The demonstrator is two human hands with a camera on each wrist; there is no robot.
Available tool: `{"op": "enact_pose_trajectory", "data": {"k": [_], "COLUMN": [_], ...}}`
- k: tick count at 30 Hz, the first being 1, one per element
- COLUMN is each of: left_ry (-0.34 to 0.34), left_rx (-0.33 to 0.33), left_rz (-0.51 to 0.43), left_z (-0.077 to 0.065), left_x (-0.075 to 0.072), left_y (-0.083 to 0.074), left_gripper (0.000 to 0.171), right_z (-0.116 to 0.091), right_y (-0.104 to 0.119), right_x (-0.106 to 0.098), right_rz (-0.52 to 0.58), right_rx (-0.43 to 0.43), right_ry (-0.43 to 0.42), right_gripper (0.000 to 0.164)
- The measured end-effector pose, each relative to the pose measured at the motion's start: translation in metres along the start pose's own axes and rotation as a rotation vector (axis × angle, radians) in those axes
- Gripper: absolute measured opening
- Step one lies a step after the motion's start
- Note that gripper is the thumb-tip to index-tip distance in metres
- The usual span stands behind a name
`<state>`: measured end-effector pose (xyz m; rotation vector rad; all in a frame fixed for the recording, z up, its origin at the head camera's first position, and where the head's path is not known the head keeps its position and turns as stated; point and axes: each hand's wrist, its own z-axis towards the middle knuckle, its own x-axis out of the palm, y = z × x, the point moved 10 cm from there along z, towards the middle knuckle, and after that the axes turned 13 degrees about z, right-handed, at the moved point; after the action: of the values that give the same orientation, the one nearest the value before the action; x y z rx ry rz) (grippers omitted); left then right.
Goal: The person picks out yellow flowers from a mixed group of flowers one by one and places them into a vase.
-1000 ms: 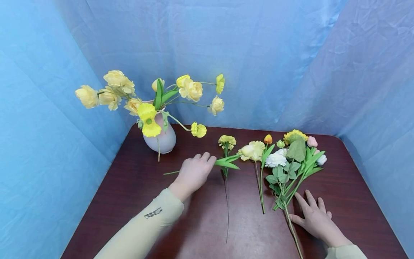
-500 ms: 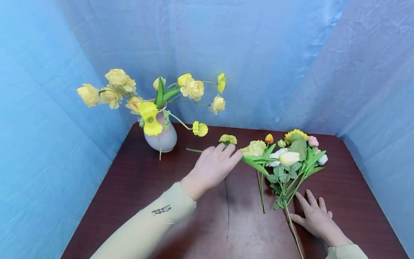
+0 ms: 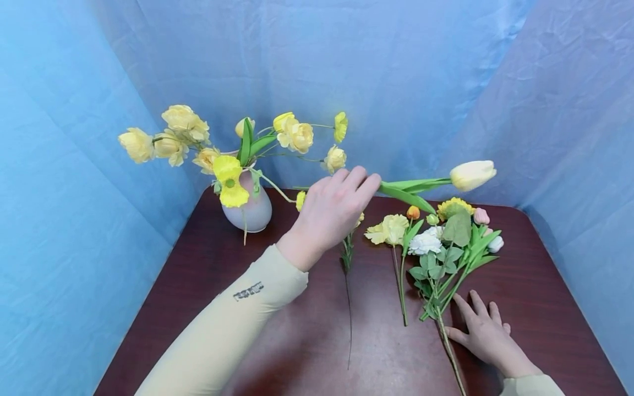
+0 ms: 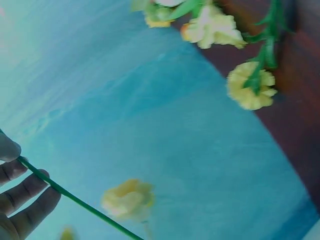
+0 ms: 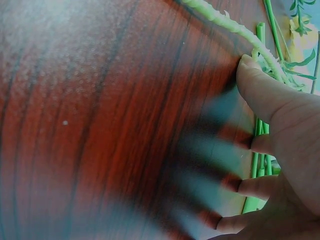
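Observation:
My left hand (image 3: 337,206) pinches the green stem (image 4: 82,203) of a cream tulip (image 3: 473,175), raised above the far part of the table. The tulip lies nearly level, its bloom pointing right and its stem end toward the vase. Low at the right, my right hand (image 3: 487,333) rests with spread fingers beside the thick stem (image 3: 449,352) of the flower pile. In the right wrist view its thumb tip (image 5: 249,62) is right at that stem, and the fingers hold nothing. A pinkish-grey vase (image 3: 250,212) at the back left carries several yellow flowers (image 3: 228,181).
A yellow carnation (image 4: 251,86) on a thin stem lies mid-table. Right of it are a pale yellow flower (image 3: 391,230) and an orange tulip (image 3: 413,213). The pile includes a white bloom (image 3: 426,242) and a sunflower (image 3: 452,208). Blue curtains (image 3: 396,82) hang behind the table.
My left hand has moved right and then up, lifting the cream tulip from low over the carnation to above the table's back edge. My right hand has stayed in place.

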<state>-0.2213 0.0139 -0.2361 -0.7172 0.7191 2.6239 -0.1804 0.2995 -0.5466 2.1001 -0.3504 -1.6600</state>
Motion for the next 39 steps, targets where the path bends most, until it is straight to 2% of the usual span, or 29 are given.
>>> {"op": "enact_pose_trajectory", "data": {"k": [6,9,12,14,19,27,33,39], "left_ry": [-0.029,-0.056,-0.087,-0.086,-0.044,0.018,0.089,0.156], "left_rx": [-0.042,-0.07,-0.125,-0.176,-0.323,-0.518,-0.645,-0.71], "left_rz": [0.046,0.04,0.0,-0.022,-0.057,-0.077,-0.075,-0.086], "left_z": [0.017,0.021,0.025,0.026,0.02,-0.002,-0.021,-0.038], "left_x": [-0.019,-0.031,-0.041,-0.042,-0.033,-0.016,-0.005,0.01], "left_y": [0.017,0.026,0.039,0.051,0.089,0.141,0.166,0.181], "left_gripper": [0.03,0.028,0.026,0.023,0.016,0.012,0.011,0.011], "right_z": [0.0,0.0,0.0,0.0,0.0,-0.001,-0.001,-0.001], "right_y": [-0.001,-0.001,-0.001,-0.001,-0.001,-0.001,-0.002,-0.003], "right_x": [0.0,0.001,0.0,0.001,0.001,0.001,0.002,0.001], "right_rz": [0.0,-0.002,-0.004,-0.002,0.008,0.0,-0.004,-0.007], "right_rx": [0.003,-0.004,-0.011,-0.011,-0.006,0.002,0.007,0.006], "right_ry": [0.008,0.002,-0.007,-0.007,-0.005,0.004,0.008,0.001], "right_gripper": [0.087,0.087,0.087,0.087,0.087,0.087,0.087,0.087]}}
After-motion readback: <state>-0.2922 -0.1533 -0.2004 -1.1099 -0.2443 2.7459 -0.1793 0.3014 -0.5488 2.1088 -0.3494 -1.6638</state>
